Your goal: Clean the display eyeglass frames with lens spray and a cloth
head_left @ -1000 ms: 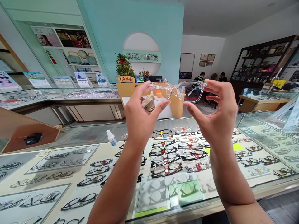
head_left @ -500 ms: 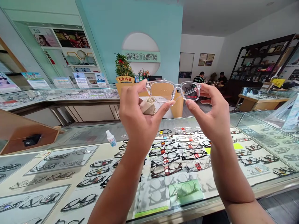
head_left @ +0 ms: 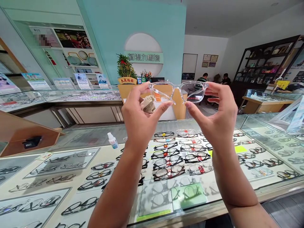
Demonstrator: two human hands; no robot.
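Observation:
A pair of clear-framed eyeglasses is held up in front of me, above the glass counter. My left hand pinches the left end of the frame, and a crumpled beige cloth is tucked in the same hand. At the other end, my right hand grips the frame between thumb and fingers. The temples appear folded inward behind the lenses, their tips pointing down near my thumbs. Red lettering shows on the right lens.
Below is a glass display counter with rows of eyeglasses inside. A small white spray bottle stands on its top at left. A wooden stand is at far left. Two people sit at the back, near a dark shelf.
The eyeglasses have turned slightly, so the temples now slant down between the lenses. My hands have shifted a little, the right one outward. The cloth has moved slightly with my left hand.

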